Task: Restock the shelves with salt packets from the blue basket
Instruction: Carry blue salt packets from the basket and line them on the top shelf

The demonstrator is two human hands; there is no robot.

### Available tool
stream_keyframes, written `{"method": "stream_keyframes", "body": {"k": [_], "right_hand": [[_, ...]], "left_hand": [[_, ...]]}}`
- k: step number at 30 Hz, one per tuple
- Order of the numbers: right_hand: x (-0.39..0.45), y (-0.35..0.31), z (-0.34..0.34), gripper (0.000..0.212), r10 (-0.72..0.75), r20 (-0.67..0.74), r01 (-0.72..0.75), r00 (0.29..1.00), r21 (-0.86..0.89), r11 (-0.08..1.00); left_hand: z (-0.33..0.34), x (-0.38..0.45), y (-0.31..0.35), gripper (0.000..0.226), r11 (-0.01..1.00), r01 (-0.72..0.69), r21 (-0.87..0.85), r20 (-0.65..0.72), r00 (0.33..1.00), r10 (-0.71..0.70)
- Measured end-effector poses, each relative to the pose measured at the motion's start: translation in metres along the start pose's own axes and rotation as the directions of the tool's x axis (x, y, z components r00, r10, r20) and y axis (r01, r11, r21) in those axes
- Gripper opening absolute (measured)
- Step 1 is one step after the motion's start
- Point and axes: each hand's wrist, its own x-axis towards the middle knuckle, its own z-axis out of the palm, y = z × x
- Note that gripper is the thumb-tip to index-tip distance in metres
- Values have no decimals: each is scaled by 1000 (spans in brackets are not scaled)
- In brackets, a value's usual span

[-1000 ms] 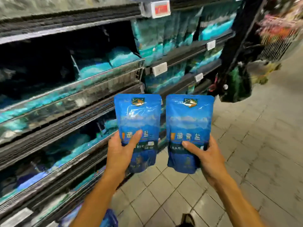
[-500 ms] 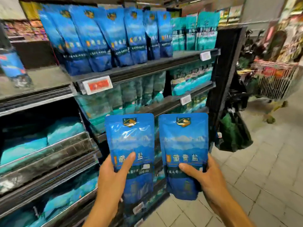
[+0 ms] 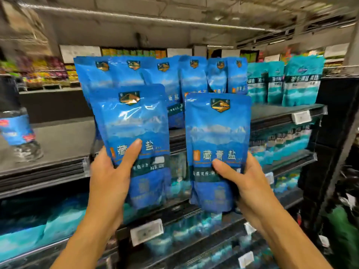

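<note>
Head view: left hand (image 3: 108, 177) pinching one upright blue salt packet (image 3: 134, 140), right hand (image 3: 246, 183) pinching another (image 3: 217, 150). Long axes vertical, just before the shelved blue row (image 3: 165, 78); neither hand clearly nearer.

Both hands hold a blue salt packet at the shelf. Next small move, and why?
Probably push both forward onto the top shelf: the left hand and right hand hold the left packet and right packet upright before the matching blue row.
</note>
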Motion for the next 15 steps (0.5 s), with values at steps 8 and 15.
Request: {"method": "stream_keyframes", "body": {"k": [8, 15], "right_hand": [[133, -20, 58, 38, -95, 246, 76, 965, 82, 994], [189, 5, 107, 30, -38, 365, 22, 930, 48, 999]], "left_hand": [[-7, 94, 38, 26, 980, -164, 108, -123, 977, 177], [-22, 128, 14, 29, 983, -65, 170, -141, 986, 90]]}}
